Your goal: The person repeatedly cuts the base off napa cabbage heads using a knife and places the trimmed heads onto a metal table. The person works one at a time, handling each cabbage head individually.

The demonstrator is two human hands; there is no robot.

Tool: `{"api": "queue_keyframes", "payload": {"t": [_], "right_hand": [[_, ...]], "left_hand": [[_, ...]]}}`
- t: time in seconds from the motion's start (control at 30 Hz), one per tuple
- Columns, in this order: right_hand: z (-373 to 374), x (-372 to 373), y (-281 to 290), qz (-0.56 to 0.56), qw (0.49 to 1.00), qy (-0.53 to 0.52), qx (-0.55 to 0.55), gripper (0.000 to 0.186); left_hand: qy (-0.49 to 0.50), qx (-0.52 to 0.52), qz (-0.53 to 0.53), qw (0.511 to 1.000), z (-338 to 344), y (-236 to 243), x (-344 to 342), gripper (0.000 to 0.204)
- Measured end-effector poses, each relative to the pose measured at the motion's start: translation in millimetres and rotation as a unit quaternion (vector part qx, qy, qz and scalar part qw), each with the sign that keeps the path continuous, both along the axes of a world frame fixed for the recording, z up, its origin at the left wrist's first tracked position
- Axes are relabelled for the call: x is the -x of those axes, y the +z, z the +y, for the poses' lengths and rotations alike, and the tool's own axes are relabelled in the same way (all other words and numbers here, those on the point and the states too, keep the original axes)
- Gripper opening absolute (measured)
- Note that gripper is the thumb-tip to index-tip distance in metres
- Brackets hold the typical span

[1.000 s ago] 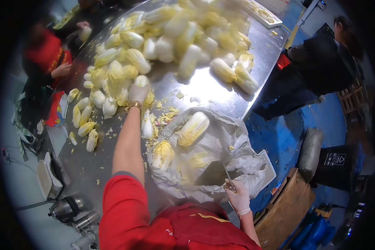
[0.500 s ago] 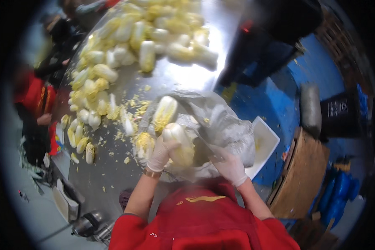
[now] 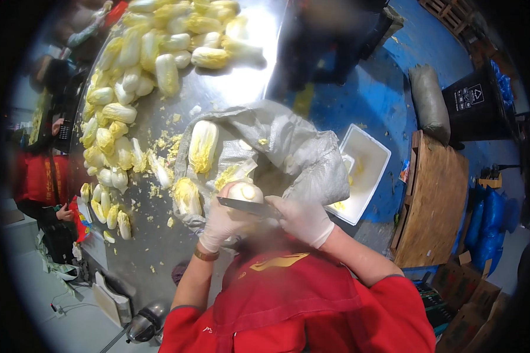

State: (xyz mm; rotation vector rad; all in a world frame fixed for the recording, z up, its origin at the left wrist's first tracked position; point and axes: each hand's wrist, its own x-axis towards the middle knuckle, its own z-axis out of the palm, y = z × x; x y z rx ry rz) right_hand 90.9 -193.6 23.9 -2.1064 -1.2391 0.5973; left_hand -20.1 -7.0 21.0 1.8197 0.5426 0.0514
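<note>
My gloved left hand point(image 3: 221, 220) is closed around a napa cabbage point(image 3: 244, 191) whose pale cut base faces up, low in the middle of the head view. My gloved right hand point(image 3: 297, 217) grips a knife point(image 3: 241, 206), its dark blade lying across the cabbage's base. Beneath and beyond both hands spreads a crumpled grey woven sack point(image 3: 312, 165), with a yellow-white cabbage point(image 3: 203, 147) and a leafier one point(image 3: 187, 197) on it. Many more cabbages point(image 3: 129, 70) are piled on the steel table point(image 3: 141, 247) at the upper left, among scattered leaf scraps.
A white tub point(image 3: 371, 170) sits right of the sack. On the blue floor are a wooden board point(image 3: 436, 206), stuffed sack point(image 3: 427, 100), black bin point(image 3: 471, 100) and blue bags point(image 3: 483, 223). A co-worker in red point(image 3: 38, 176) is at left; a dark-clothed person point(image 3: 318, 41) stands beyond the table.
My left hand has come back from the pile with a cabbage to over the sack. The knife has moved up onto that cabbage. The view has shifted, so the pile sits further left.
</note>
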Motion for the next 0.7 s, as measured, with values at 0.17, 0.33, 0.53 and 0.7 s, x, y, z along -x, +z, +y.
{"api": "queue_keyframes", "payload": {"t": [0.17, 0.33, 0.53, 0.7], "right_hand": [[3.5, -0.2, 3.0, -0.054, 0.998, 0.004, -0.040, 0.033], [5.0, 3.5, -2.2, -0.074, 0.996, 0.004, -0.045, 0.029], [10.4, 7.2, -1.9, -0.102, 0.995, -0.008, -0.006, 0.022], [10.8, 8.0, -3.6, -0.057, 0.998, -0.008, 0.027, 0.032]], "left_hand": [[0.001, 0.043, -0.005, 0.999, 4.7, -0.1, 2.0, 0.069], [-0.015, -0.009, 0.004, 1.000, 6.4, -5.0, 4.3, 0.068], [-0.010, 0.083, 0.026, 0.996, 7.1, -7.3, 5.8, 0.071], [0.005, 0.081, 0.012, 0.997, 4.2, -4.5, 6.5, 0.069]]}}
